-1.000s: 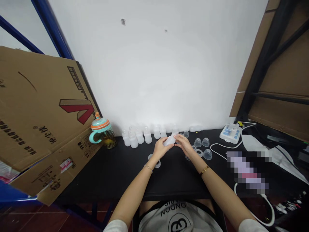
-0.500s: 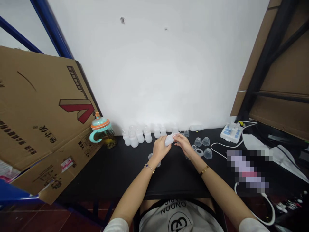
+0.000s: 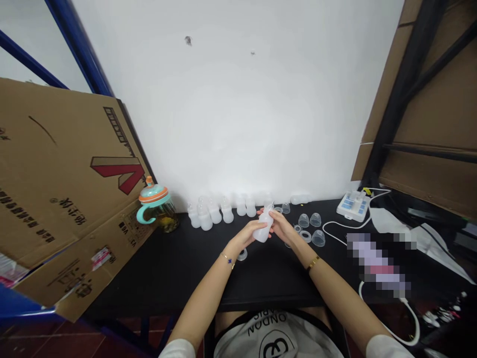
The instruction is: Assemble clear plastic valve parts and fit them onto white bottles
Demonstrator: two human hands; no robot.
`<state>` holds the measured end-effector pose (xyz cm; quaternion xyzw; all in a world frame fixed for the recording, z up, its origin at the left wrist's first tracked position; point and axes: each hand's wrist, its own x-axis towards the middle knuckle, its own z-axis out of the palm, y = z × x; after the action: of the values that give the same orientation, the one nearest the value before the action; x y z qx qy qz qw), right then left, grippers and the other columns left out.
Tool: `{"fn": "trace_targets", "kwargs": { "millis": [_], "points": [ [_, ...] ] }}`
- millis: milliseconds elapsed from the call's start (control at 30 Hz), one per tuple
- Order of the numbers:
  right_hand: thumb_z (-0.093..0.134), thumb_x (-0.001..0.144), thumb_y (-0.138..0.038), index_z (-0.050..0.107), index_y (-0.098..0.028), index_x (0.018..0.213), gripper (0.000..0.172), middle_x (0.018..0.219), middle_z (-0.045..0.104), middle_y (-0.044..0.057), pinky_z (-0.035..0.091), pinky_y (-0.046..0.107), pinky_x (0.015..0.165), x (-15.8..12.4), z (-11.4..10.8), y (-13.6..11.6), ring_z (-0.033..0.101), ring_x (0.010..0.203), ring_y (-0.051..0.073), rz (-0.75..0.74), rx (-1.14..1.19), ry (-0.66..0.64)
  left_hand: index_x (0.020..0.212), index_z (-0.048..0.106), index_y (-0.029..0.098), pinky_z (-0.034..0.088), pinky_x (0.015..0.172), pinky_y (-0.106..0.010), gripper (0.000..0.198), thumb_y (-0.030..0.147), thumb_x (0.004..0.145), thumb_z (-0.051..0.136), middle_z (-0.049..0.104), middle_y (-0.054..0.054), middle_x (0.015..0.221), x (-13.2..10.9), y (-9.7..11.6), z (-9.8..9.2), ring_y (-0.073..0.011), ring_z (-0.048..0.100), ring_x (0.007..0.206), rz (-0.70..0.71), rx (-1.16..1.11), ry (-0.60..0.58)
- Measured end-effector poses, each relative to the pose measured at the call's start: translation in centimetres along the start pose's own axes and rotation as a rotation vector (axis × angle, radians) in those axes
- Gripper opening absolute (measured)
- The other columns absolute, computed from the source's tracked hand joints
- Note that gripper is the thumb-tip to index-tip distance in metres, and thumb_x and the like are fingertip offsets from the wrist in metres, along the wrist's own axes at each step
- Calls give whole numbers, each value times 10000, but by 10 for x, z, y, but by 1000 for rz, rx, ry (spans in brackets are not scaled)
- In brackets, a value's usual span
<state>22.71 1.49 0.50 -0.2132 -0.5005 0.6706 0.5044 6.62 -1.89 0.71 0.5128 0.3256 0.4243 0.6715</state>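
A white baby bottle [image 3: 263, 226] is held tilted between both hands over the black table. Around its lower body wrap the fingers of my left hand [image 3: 246, 234]. My right hand [image 3: 281, 224] grips it near the neck, where a pale top piece shows partly. Below my left wrist lies a clear ring [image 3: 242, 254]. Right of my right hand are a white collar ring [image 3: 306, 236] and several clear dome caps [image 3: 318, 238]. Several white bottles [image 3: 204, 219] with clear tops stand in a row along the wall, left of my hands.
A teal-lidded glass jug [image 3: 158, 206] stands at the left beside a large cardboard box [image 3: 67, 174]. At the right are a white power strip [image 3: 353, 206] with cables, a pixelated object [image 3: 376, 263] and a white sheet [image 3: 421, 238].
My hands have turned the bottle more upright, so more of its body shows. My left hand has shifted lower on it, and the view has moved slightly.
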Motion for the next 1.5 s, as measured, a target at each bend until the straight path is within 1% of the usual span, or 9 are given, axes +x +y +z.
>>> {"fn": "trace_targets", "kwargs": {
  "millis": [167, 333, 400, 500, 633, 700, 867, 1200, 1500],
  "points": [
    [761, 728, -564, 738, -253, 1074, 466, 1070, 759, 99, 484, 301, 483, -2, 0, 1, 688, 761, 246, 54, 0, -37, 1048, 734, 68, 510, 721, -307, 529, 463, 713, 842, 740, -138, 902, -1, -1, 5, -195, 691, 717, -6, -38, -64],
    [759, 762, -517, 713, -248, 1119, 449, 1044, 759, 93, 437, 261, 391, -3, -1, 4, 669, 668, 215, 33, -9, -60, 1036, 732, 74, 489, 706, -283, 524, 412, 664, 881, 722, -92, 839, 2, -5, 3, -163, 668, 686, 25, 36, -30],
    [771, 769, -481, 715, -228, 1078, 403, 1060, 756, 97, 486, 257, 441, -3, -1, 5, 696, 770, 234, 19, -13, -86, 1006, 728, 71, 486, 687, -276, 512, 405, 651, 885, 702, -63, 779, 3, -6, 1, -149, 654, 650, 12, 59, -39],
    [780, 777, -432, 723, -219, 1021, 330, 1088, 753, 90, 582, 289, 664, -4, -1, 3, 698, 971, 258, -7, -13, -139, 954, 715, 74, 488, 661, -273, 480, 417, 655, 869, 680, -44, 733, 1, -6, 3, -144, 643, 617, -32, 59, -86],
    [756, 776, -447, 741, -206, 959, 303, 1055, 757, 91, 579, 332, 831, -8, 4, -2, 691, 1010, 262, -14, -41, -204, 925, 698, 87, 499, 652, -284, 432, 392, 660, 849, 675, -42, 725, -2, -8, 10, -154, 640, 610, -47, 13, -116],
    [759, 757, -447, 734, -196, 897, 289, 1000, 759, 91, 578, 312, 783, -11, 7, -4, 702, 936, 245, -7, -49, -207, 928, 696, 89, 508, 673, -297, 399, 368, 677, 830, 682, -49, 742, -1, -11, 13, -164, 646, 633, -42, 1, -137],
    [742, 749, -465, 701, -208, 876, 289, 942, 753, 62, 486, 247, 484, -11, 7, -1, 659, 639, 169, 56, -74, -192, 861, 692, 93, 523, 737, -339, 337, 315, 646, 826, 700, -62, 768, 5, -21, 12, -185, 651, 670, -30, 30, -103],
    [809, 683, -410, 694, -198, 800, 269, 881, 761, 48, 508, 281, 610, -7, 7, 7, 686, 730, 202, 43, -129, -122, 806, 711, 104, 528, 919, -444, 221, 233, 650, 800, 709, -67, 767, 4, -19, 15, -215, 665, 768, 8, 214, -37],
    [828, 660, -368, 673, -199, 767, 252, 811, 760, 47, 518, 312, 718, -11, 17, 3, 698, 785, 215, 34, -132, -65, 774, 705, 112, 540, 929, -455, 162, 212, 664, 769, 701, -80, 797, 7, -24, 12, -253, 682, 842, 49, 366, 45]
  ]
}}
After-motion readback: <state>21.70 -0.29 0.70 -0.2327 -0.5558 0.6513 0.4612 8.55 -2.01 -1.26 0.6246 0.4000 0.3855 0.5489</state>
